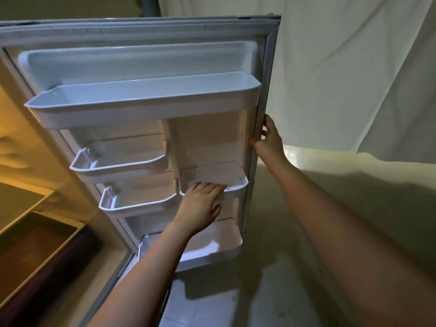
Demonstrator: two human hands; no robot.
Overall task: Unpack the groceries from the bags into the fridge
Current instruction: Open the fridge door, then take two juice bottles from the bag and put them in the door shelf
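Observation:
The fridge door (217, 142) stands wide open, its white inner side facing me. My right hand (270, 138) grips the door's outer edge at mid height. My left hand (200, 204) rests on the front rim of a small door bin (238, 185) on the right side, fingers curled over the rim. That bin holds nothing. A long top door shelf (141, 102), two small left bins (118, 161) (136, 201) and the bottom door shelf (212, 246) also hold nothing. No bags or groceries are in view.
The lit fridge interior (28, 161) lies at the left, with a glass shelf and a dark drawer (35, 246) below it. A pale curtain (354, 79) hangs behind the door. Light tiled floor (259, 291) spreads below.

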